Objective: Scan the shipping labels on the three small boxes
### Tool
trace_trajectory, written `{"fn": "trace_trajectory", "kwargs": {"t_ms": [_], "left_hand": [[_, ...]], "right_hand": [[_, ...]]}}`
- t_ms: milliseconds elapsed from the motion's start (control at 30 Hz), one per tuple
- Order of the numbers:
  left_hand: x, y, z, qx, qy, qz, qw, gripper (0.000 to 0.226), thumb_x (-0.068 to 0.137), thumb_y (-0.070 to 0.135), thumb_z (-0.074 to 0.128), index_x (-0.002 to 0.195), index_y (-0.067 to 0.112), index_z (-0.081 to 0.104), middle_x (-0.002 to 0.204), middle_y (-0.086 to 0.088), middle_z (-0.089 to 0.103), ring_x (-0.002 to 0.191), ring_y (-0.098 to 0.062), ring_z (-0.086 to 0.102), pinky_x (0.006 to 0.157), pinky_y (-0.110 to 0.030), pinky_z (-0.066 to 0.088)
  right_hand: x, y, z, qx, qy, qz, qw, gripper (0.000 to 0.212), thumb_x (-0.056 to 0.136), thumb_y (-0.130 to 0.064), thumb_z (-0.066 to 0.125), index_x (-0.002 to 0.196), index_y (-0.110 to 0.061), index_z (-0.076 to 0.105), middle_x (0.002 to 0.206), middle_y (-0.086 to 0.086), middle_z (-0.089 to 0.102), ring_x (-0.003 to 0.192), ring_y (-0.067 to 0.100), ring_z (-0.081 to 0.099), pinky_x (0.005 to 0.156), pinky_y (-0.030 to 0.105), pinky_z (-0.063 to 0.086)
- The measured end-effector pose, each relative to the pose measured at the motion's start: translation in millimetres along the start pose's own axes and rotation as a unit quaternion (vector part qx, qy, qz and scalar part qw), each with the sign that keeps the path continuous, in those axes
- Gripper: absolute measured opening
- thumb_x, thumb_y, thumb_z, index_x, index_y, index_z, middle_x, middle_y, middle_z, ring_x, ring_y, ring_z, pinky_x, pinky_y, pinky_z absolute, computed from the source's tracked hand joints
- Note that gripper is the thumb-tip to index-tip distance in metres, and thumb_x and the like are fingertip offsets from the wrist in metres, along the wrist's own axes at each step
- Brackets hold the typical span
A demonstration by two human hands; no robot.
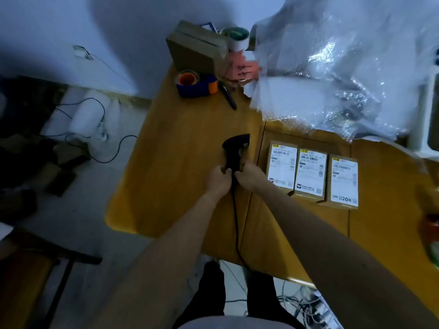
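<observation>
Apparently both hands, left [219, 178] and right [247, 174], grip the scanner [234, 151], 3 boxes [311, 173] just right.

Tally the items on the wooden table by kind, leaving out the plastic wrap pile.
Small labelled boxes: 3
Barcode scanner, held by left hand and right hand: 1
Tape dispenser: 1
Large cardboard box: 1
Black pen: 1
Total: 7
</observation>
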State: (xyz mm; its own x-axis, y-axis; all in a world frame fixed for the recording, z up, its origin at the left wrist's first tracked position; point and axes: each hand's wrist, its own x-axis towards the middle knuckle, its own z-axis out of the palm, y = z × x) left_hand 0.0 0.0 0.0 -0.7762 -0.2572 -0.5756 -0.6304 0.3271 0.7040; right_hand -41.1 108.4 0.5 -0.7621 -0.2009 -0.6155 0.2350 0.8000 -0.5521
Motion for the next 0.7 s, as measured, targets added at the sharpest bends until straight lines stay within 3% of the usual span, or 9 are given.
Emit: {"fn": "trace_trajectory", "kwargs": {"t_ms": [133,267,433,600,700], "left_hand": [[16,-5,2,-0.088,-0.006,-0.057,0.994,0.028,0.105,0.032,0.046,0.080,0.026,0.056,0.088,-0.004,0.061,0.086,-0.023,0.057,0.081,-0.040,0.052],[25,-4,-5,-0.117,-0.021,-0.063,0.991,0.033,0.104,0.035,0.046,0.087,0.011,0.061,0.090,-0.012,0.063,0.078,-0.024,0.059,0.066,-0.033,0.048],[31,7,-7,-0.131,-0.043,-0.053,0.989,0.037,0.102,0.037,0.051,0.091,0.006,0.068,0.094,-0.014,0.070,0.082,-0.024,0.067,0.077,-0.039,0.058],[25,23,-7,-0.180,-0.069,-0.063,0.979,0.036,0.100,0.042,0.056,0.103,0.009,0.069,0.101,-0.009,0.072,0.094,-0.022,0.069,0.065,-0.028,0.057],[15,32,-7,-0.216,-0.064,-0.064,0.972,0.033,0.095,0.043,0.062,0.099,0.011,0.069,0.103,-0.011,0.072,0.094,-0.023,0.070,0.064,-0.028,0.056]], "right_hand": [[6,-4,0,0.054,0.019,0.041,0.998,0.034,0.100,-0.022,0.049,0.130,-0.008,0.053,0.109,0.010,0.061,0.090,0.025,0.056,0.070,0.032,0.042],[6,-9,-1,0.110,0.039,0.061,0.991,0.036,0.099,-0.025,0.049,0.131,-0.011,0.057,0.117,0.012,0.066,0.099,0.027,0.062,0.079,0.035,0.051],[0,-16,-6,0.139,0.059,0.048,0.987,0.032,0.098,-0.025,0.053,0.125,-0.009,0.060,0.112,0.010,0.067,0.099,0.026,0.064,0.084,0.038,0.054],[-17,-18,-17,0.195,0.040,0.030,0.980,0.023,0.101,-0.023,0.053,0.121,-0.011,0.058,0.106,0.006,0.062,0.105,0.026,0.063,0.099,0.045,0.054],[-27,-14,-28,0.233,0.042,0.012,0.971,0.033,0.100,-0.024,0.056,0.130,-0.010,0.056,0.121,0.010,0.064,0.111,0.026,0.064,0.099,0.044,0.055]]}}
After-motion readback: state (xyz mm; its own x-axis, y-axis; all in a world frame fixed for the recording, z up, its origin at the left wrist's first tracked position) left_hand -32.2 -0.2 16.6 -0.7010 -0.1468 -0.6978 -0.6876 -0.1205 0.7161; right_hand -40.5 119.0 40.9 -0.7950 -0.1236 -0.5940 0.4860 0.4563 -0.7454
